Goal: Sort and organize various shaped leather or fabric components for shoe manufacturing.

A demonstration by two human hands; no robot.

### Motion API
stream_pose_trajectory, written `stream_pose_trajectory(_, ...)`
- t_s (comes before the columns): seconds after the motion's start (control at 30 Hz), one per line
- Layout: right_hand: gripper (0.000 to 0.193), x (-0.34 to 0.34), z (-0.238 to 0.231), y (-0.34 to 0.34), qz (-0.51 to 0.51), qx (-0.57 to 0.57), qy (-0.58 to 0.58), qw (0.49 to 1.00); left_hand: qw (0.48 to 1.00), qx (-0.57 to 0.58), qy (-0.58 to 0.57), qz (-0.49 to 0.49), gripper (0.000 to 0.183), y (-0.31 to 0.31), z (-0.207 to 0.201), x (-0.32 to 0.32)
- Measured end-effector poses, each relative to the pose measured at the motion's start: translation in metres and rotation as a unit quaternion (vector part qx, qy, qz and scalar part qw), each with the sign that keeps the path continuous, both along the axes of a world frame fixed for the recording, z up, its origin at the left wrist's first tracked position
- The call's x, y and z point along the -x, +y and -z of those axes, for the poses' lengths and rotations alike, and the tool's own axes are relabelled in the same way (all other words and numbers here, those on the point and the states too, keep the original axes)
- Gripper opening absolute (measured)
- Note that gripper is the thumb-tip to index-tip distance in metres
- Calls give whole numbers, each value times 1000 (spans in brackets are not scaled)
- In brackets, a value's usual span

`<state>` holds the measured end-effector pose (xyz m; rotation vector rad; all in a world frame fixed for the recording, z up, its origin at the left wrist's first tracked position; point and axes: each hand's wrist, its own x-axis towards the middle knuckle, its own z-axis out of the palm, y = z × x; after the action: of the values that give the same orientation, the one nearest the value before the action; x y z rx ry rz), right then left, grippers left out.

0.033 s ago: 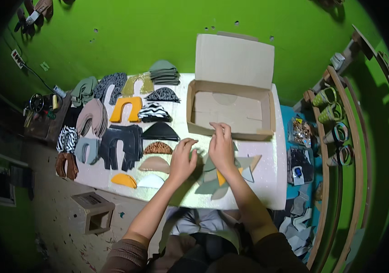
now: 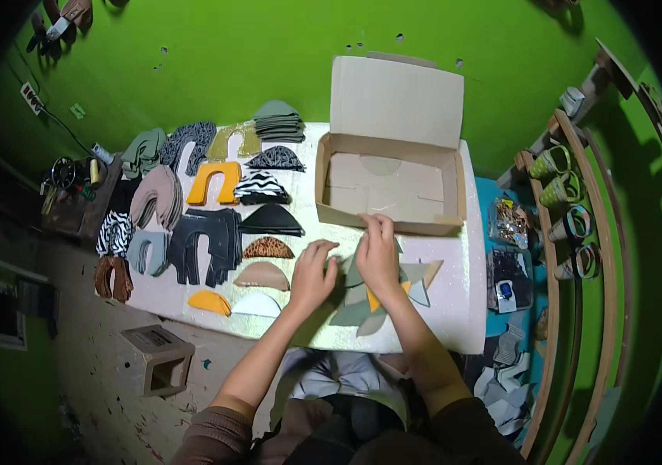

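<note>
My left hand [image 2: 315, 277] hovers over the white tabletop [image 2: 455, 310], fingers loosely stretched, with nothing seen in it. To its left lie half-round cut pieces, among them a leopard-print one [image 2: 269, 247] and a beige one [image 2: 261, 275]. My right hand [image 2: 378, 260] has its fingers extended, tips at the front wall of an open cardboard box [image 2: 393, 220] whose lid [image 2: 397, 101] stands up; whether they touch is unclear. No object shows in that hand. Beneath its wrist lies a loose pile of pointed green offcuts [image 2: 354, 311], with a yellow piece [image 2: 374, 301] and a grey one [image 2: 418, 293].
U-shaped stacks cover the table's left, including yellow [image 2: 213, 183] and black [image 2: 205, 244] ones. A green stack [image 2: 277, 122] sits at the back. On the right stands a wooden rack [image 2: 579, 194] with sandals [image 2: 562, 188]. A wooden stool [image 2: 156, 359] is on the floor, lower left.
My right fingertips have dropped back slightly toward me at the box's front wall. The left hand and the pieces look the same; the view has shifted a little.
</note>
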<state>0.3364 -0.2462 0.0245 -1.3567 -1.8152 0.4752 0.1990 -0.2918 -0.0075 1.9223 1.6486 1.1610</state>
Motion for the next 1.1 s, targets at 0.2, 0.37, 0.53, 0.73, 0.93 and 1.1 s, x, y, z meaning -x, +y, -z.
stream_pose_trajectory(0.2,25,-35,61,-56,-24,51,-72,996,993,58,81,-66,30,-45,44,-35)
stream_pose_trajectory(0.37,23,-39,85,-78,-54,139,14,989,978,156,-42,-129,32,-42,54,-51)
stream_pose_trajectory(0.53,20,-46,87,-90,-20,297,176,938,936,299,-139,-119,34,-38,47,-52)
stream_pose_trajectory(0.73,27,-43,82,-93,10,558,451,697,822,363,-424,-112,32,-72,58,-57)
stream_pose_trajectory(0.93,15,-45,88,-90,-67,497,440,745,788,379,-477,-86,29,-96,29,-53)
stream_pose_trajectory(1.1,20,-45,86,-90,-135,482,275,821,666,350,-656,-61,16,-100,25,-31)
